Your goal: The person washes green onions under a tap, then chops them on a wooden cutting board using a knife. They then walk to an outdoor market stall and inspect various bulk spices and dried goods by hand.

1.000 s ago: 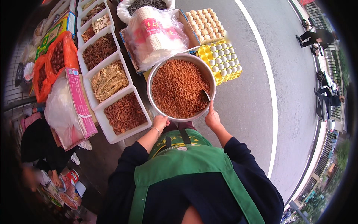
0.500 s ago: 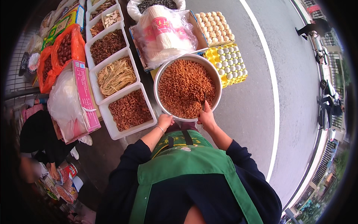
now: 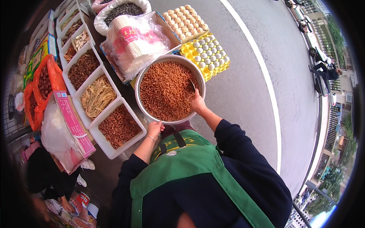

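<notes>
A round metal basin (image 3: 202, 81) full of small reddish-brown granules (image 3: 163, 89) stands in front of me. At its near left edge my left hand (image 3: 154, 129) has its fingers closed on the rim. My right hand (image 3: 198, 102) reaches over the right side, closed round the handle of a spoon (image 3: 192, 84). The spoon's bowl is partly sunk in the granules by the right wall, so its full shape is hidden.
White trays of dried goods, one with brown rings (image 3: 118, 127), line the left. Behind the basin lies a bag of dry noodles (image 3: 133, 41); egg trays (image 3: 207, 53) sit to its right. A person (image 3: 49, 174) crouches at lower left. A road (image 3: 243, 95) runs along the right.
My view has swung, so the stall goods appear further left. The spoon and my right hand have shifted toward the basin's right wall. My left hand stays at the near rim.
</notes>
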